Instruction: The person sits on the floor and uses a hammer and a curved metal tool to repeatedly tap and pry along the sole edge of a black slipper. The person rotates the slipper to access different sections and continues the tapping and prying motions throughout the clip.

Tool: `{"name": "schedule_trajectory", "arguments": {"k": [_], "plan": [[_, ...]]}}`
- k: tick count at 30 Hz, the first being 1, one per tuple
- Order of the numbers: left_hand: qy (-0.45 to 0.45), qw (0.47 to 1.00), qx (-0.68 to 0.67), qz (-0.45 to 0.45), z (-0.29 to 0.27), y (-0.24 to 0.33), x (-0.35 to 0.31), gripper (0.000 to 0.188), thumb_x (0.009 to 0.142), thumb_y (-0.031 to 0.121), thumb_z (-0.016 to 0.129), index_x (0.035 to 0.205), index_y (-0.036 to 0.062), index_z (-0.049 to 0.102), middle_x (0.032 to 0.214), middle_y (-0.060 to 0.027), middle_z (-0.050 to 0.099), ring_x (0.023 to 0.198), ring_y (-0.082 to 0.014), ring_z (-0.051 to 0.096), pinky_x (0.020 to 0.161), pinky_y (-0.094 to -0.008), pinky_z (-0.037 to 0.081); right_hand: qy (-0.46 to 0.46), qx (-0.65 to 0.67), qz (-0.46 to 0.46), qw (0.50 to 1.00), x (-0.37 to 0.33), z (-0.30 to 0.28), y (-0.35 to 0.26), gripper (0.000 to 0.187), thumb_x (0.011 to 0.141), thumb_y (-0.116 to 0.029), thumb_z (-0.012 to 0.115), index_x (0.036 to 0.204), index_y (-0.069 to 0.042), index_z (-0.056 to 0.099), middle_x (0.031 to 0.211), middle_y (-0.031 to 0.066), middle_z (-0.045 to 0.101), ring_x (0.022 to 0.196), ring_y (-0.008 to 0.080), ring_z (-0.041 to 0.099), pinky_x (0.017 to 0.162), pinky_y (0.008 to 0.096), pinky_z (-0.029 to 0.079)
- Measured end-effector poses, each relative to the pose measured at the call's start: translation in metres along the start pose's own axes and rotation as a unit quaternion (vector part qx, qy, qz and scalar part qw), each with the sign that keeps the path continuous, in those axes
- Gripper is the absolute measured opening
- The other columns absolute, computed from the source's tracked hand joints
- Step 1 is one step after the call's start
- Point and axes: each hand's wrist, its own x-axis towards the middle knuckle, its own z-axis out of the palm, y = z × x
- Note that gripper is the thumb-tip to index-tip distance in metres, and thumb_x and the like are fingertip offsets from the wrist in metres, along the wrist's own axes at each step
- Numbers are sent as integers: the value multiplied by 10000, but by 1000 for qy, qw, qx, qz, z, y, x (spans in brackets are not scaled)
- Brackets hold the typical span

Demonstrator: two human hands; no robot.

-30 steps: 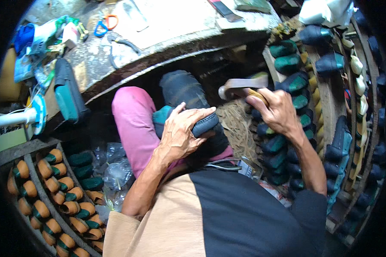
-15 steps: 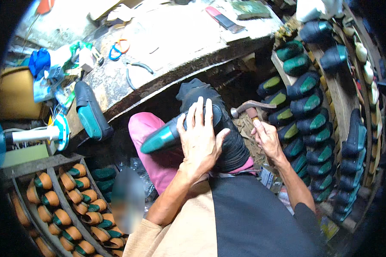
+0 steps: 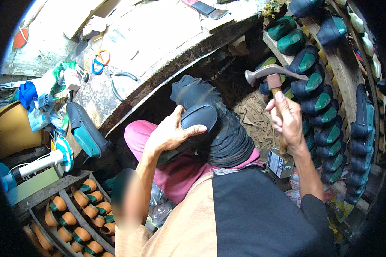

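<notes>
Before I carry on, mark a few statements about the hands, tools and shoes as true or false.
1. The right hand holds a hammer. True.
2. The left hand is empty. False: the left hand holds a dark shoe.
3. Scissors lie on the bench. True.
4. The hammer's head touches the dark shoe. False: they are apart.
5. The lower-left rack holds only white shoes. False: the rack holds orange-brown and green shoes.
</notes>
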Motion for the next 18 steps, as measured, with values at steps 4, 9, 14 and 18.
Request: {"name": "schedule_trajectory", "arguments": {"k": [4, 9, 14, 18], "plan": [[-38, 998, -51, -7, 0, -2, 0, 1185, 843, 759, 904, 1567, -102, 533, 1452, -368, 707, 1398, -447, 699, 1196, -474, 527, -65, -269, -161, 947, 8, 23, 13, 499, 1212, -397, 594, 954, 12, 716, 710, 3, 630, 671, 158, 560, 617, 387, 476], [-27, 997, -70, -23, 4, -3, -6, 1010, 863, 705, 926, 1422, -62, 580, 1299, -338, 758, 1254, -413, 758, 1083, -477, 572, -3, -153, -34, 988, 26, 8, 6, 558, 1206, -460, 608, 942, 26, 679, 699, -35, 599, 650, 158, 521, 601, 382, 449], [-21, 997, -76, 14, 10, -6, -6, 985, 861, 734, 915, 1371, -36, 573, 1196, -314, 769, 1126, -389, 770, 1005, -475, 584, -216, -338, -152, 903, 43, 20, -13, 593, 1171, -504, 618, 968, 37, 751, 785, 217, 707, 701, 264, 680, 699, 461, 544], [-10, 999, -50, -4, 11, -3, -7, 997, 860, 747, 910, 1375, -31, 558, 1075, -276, 741, 1012, -348, 743, 938, -453, 578, -43, -280, -94, 954, 47, 22, -5, 620, 1156, -522, 611, 922, 33, 757, 715, 139, 693, 688, 218, 684, 663, 428, 535]]}}
